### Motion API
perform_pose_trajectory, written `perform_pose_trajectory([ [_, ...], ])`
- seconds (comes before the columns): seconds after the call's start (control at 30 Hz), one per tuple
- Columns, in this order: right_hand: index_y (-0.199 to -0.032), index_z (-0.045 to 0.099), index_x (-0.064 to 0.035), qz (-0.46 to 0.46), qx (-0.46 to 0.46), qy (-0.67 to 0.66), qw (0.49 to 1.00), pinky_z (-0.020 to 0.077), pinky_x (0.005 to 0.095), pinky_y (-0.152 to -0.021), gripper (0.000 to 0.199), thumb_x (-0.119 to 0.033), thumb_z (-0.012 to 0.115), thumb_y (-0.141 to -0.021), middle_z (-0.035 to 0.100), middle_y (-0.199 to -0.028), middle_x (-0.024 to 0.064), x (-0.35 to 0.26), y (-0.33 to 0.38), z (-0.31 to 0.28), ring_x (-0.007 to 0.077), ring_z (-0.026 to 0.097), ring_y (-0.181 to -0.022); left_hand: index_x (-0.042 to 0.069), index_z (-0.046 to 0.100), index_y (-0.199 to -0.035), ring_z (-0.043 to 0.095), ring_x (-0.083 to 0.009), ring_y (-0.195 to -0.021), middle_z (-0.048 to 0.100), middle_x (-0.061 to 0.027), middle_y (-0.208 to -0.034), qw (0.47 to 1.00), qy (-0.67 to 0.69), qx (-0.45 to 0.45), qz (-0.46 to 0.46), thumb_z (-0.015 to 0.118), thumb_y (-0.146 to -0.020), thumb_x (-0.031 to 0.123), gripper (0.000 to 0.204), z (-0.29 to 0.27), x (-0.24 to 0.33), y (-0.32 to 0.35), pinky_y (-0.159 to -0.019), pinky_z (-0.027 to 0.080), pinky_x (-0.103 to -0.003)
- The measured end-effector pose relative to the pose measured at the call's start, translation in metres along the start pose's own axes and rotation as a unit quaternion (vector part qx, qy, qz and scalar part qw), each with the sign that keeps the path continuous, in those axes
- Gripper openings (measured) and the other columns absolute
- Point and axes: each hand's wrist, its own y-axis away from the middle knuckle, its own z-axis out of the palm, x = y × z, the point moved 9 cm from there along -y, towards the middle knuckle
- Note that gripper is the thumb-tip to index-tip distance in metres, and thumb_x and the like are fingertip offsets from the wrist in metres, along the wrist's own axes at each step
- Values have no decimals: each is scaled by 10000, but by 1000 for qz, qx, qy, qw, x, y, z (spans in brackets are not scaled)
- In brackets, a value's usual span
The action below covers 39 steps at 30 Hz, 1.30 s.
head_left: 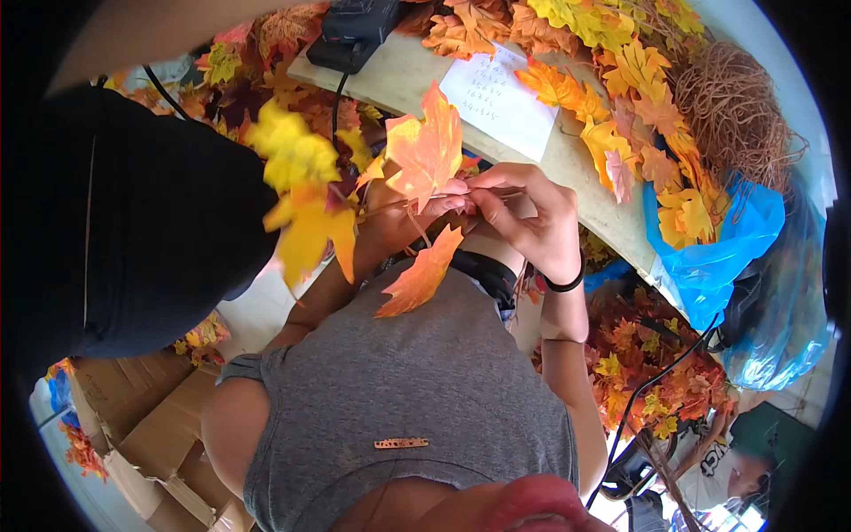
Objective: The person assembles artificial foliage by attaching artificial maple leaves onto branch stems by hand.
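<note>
Two hands are meeting at the frame's centre — the right hand [532, 222] is pinching a thin stem [496, 191], its grip narrow, while the left hand [394, 226] is gripping a sprig of orange leaves [425, 146] — just below the worktop [399, 75], beside a white paper note [501, 97].
</note>
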Motion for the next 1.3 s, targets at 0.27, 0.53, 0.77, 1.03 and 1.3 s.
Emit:
perform_pose_trajectory([
  [0.27, -681, 500, -39, -405, 85, 231, 881, 402, 279, -513, 126, -37, 505, -555, 529, -694, 93, -146, 12, -45, 185, 512, -598, -5, 500, -814, 496, -148, -684, 495, -74, -832, 978, -160, 130, 43, 530, -677, 85, 167, -35, 13, 0, -610, 401, -225],
  [0.53, -690, 510, -49, -393, -144, 205, 885, 388, 275, -459, 129, -43, 494, -563, 495, -602, 86, -160, -9, 21, 186, 493, -519, -3, 500, -782, 474, -134, -639, 490, -65, -764, 971, -59, 227, -40, 503, -697, 89, 125, -68, 9, 16, -568, 387, -222],
  [0.77, -698, 519, -57, -319, -168, 205, 910, 376, 271, -412, 134, -47, 484, -569, 466, -521, 80, -149, -34, 22, 186, 475, -451, -1, 501, -753, 455, -122, -600, 486, -56, -704, 967, -67, 234, -70, 479, -715, 93, 104, -70, 15, 8, -533, 375, -220],
  [1.03, -738, 520, -48, -74, -25, 433, 898, 395, 320, -464, 129, -83, 450, -637, 514, -607, 111, -6, -165, -33, 277, 491, -525, 1, 501, -721, 433, -108, -555, 481, -46, -635, 941, -116, 291, -132, 452, -736, 97, 109, -111, -7, 16, -491, 361, -217],
  [1.3, -753, 538, -134, -171, -98, 661, 724, 248, 383, -799, 142, -107, 491, -622, 533, -807, 15, 121, -362, -50, 192, 412, -901, -10, 497, -781, 483, -99, -556, 501, -58, -666, 965, -60, 251, -41, 469, -727, 72, 103, -96, -10, 5, -495, 404, -186],
])
